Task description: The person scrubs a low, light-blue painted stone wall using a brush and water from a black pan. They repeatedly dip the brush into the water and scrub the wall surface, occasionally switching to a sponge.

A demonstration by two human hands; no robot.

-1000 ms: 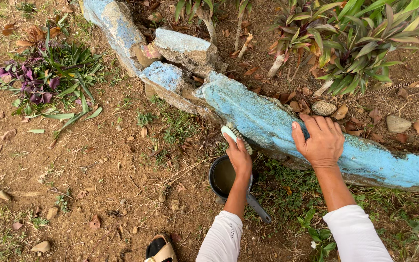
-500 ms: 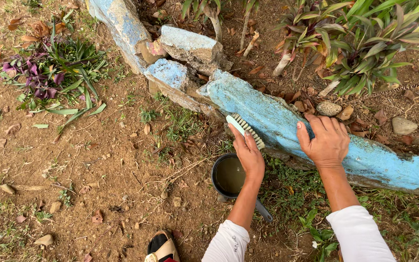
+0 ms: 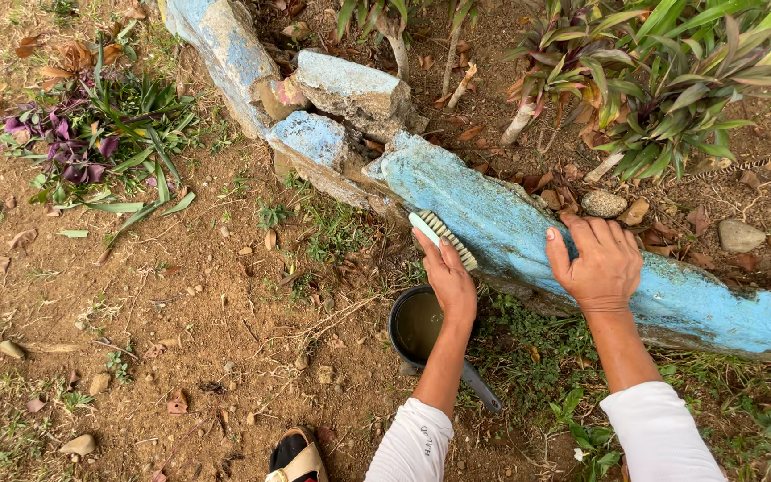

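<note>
My left hand [image 3: 450, 278] grips a pale scrubbing brush [image 3: 441, 236] with its bristles against the side of a long blue-painted stone curb [image 3: 510, 228]. My right hand [image 3: 601, 261] lies flat on top of the same curb, fingers spread, a little to the right of the brush. Just below my left wrist a dark pot [image 3: 417, 328] with a long handle sits on the ground, holding murky water. Both arms wear white sleeves.
Broken blue curb pieces [image 3: 341, 85] lie at the upper left. Green and red plants [image 3: 671, 80] grow behind the curb, with stones [image 3: 601, 203] and dry leaves. A purple-leaved plant [image 3: 82, 143] sits at left. My sandalled foot [image 3: 296, 457] stands on bare brown soil.
My left hand with the brush has slid up and to the right along the blue curb. My right hand stays resting on the curb.
</note>
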